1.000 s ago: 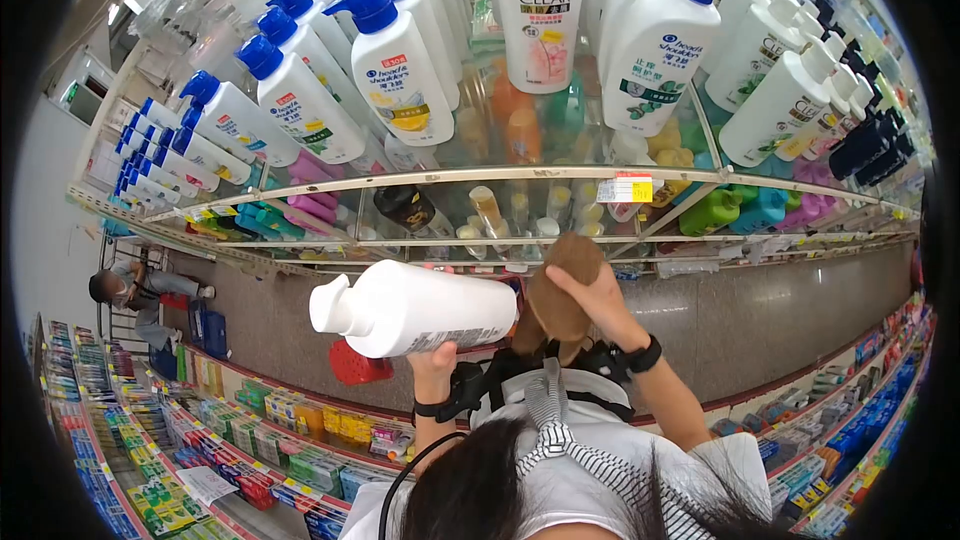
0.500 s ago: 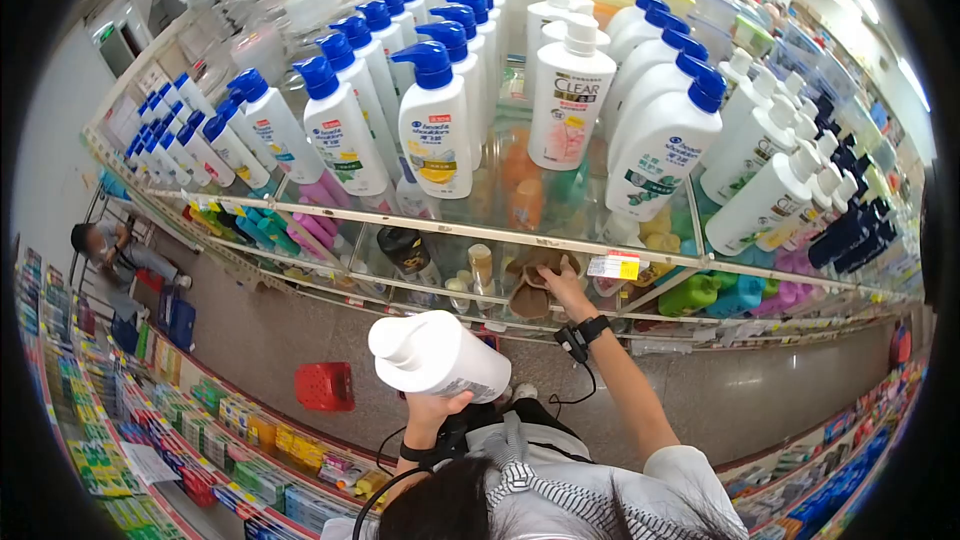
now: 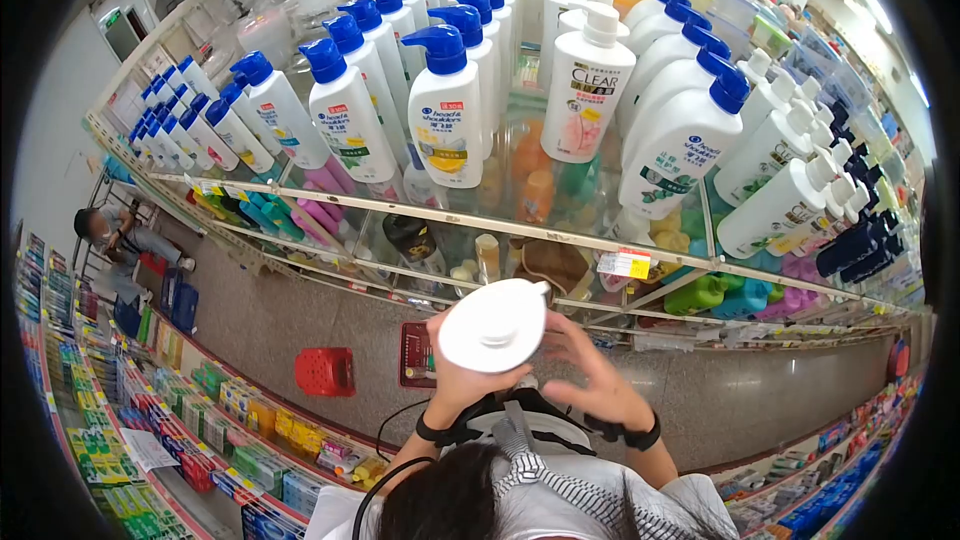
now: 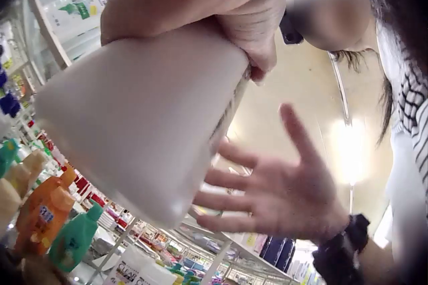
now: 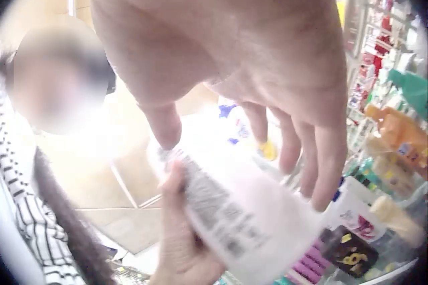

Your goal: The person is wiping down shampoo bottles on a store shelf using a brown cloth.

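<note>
My left hand [image 3: 460,385] grips a white pump bottle [image 3: 492,328] in front of my body, its pump top turned up toward the head camera. In the right wrist view small dark print covers one side of the bottle [image 5: 234,211], and the left thumb lies along it. Beside the bottle is my right hand [image 3: 598,390], fingers spread and holding nothing. The left wrist view shows that right hand [image 4: 271,195] with its palm toward the bottle. A brown object [image 3: 556,265] lies on the lower shelf, just beyond the bottle.
Shampoo bottles with blue pumps [image 3: 445,120] crowd the glass upper shelf, near a white CLEAR bottle [image 3: 588,90]. A price tag [image 3: 624,265] hangs on the shelf edge. A red stool [image 3: 325,372] and a red basket [image 3: 416,355] stand on the floor. A seated person [image 3: 120,240] is at far left.
My right hand put the brown object on the lower shelf, let go and came back beside the bottle. The left hand has turned the bottle from lying sideways to pump up.
</note>
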Demonstrator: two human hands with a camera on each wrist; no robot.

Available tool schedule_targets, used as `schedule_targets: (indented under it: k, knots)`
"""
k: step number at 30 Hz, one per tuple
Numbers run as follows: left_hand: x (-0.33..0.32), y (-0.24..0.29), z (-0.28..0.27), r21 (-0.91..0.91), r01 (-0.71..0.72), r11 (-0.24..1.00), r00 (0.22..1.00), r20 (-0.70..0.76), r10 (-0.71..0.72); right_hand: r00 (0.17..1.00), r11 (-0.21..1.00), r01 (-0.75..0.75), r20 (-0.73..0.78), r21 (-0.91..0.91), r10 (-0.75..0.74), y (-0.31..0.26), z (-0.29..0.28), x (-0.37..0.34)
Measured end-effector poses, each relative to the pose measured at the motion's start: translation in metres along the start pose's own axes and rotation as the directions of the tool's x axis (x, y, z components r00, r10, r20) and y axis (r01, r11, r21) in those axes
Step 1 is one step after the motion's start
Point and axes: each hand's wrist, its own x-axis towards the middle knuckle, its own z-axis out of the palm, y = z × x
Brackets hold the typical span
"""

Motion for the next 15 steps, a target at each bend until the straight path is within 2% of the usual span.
schedule_targets:
  k: [1,2,4,5,6,8,9,10,12,13,15]
  knots:
    - [0.016,0.026,0.006,-0.207,0.045,0.977,0.997,0.068,-0.031,0.993,0.98,0.077,-0.073,-0.182,-0.091,-0.012,0.014,0.001]
    - [0.019,0.024,0.013,-0.122,-0.129,0.984,0.989,0.062,0.137,0.973,0.922,0.135,-0.127,-0.363,-0.193,-0.019,0.024,0.002]
    - [0.023,0.018,0.032,-0.297,-0.295,0.908,0.954,-0.037,0.298,0.982,0.845,0.127,-0.056,-0.519,-0.182,-0.019,0.027,0.006]
    - [0.025,0.019,0.042,-0.249,-0.369,0.895,0.929,-0.109,0.353,0.985,0.877,0.121,-0.054,-0.464,-0.164,-0.02,0.024,0.008]
    - [0.028,0.021,0.044,-0.251,-0.366,0.896,0.931,-0.107,0.35,0.971,0.835,0.169,-0.057,-0.524,-0.232,-0.023,0.022,0.009]
    - [0.036,0.027,0.046,-0.019,-0.493,0.87,0.867,-0.1,0.489,0.956,0.946,0.113,-0.226,-0.304,-0.187,-0.026,0.025,0.01]
    - [0.041,0.025,0.05,0.001,-0.529,0.848,0.844,-0.105,0.526,0.948,0.946,0.11,-0.254,-0.306,-0.193,-0.026,0.024,0.01]
    - [0.042,0.026,0.051,-0.006,-0.524,0.852,0.848,-0.099,0.521,0.947,0.948,0.101,-0.262,-0.303,-0.185,-0.026,0.024,0.009]
    - [0.046,0.032,0.052,-0.114,-0.492,0.863,0.87,-0.103,0.482,0.888,0.959,0.158,-0.392,-0.233,-0.242,-0.027,0.022,0.009]
    - [0.047,0.035,0.051,-0.195,-0.468,0.862,0.884,-0.096,0.459,0.915,0.915,0.103,-0.324,-0.391,-0.241,-0.021,0.013,0.005]
    - [0.042,0.03,0.055,-0.227,-0.436,0.871,0.9,-0.11,0.422,0.898,0.929,0.082,-0.378,-0.36,-0.225,-0.022,0.015,0.007]
